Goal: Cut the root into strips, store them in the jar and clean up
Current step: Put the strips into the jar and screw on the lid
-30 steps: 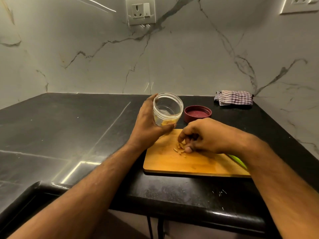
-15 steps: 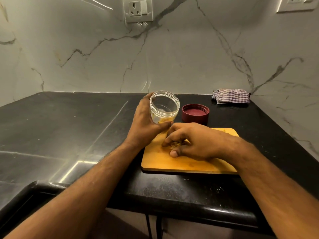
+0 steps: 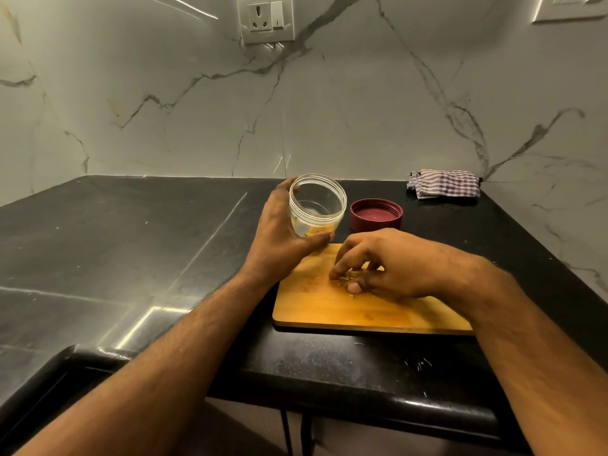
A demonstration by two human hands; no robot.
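My left hand (image 3: pixel 279 238) grips a clear plastic jar (image 3: pixel 317 205), tilted with its mouth toward me, at the far left corner of the wooden cutting board (image 3: pixel 329 307). A few yellow strips lie in the jar's bottom. My right hand (image 3: pixel 378 268) is over the middle of the board, fingers and thumb curled down around a small heap of root strips (image 3: pixel 350 278), pinching them. Most of the heap is hidden under the fingers. The jar's dark red lid (image 3: pixel 376 214) lies upside down just behind the board.
A folded checked cloth (image 3: pixel 444 188) lies at the back right of the black counter (image 3: pixel 131 245). Marble walls close the back and right side. The counter's front edge runs just below the board. A socket sits on the back wall.
My right hand has slid left along the board toward the jar, gathering strips under its fingers. The jar stays tilted in my left hand.
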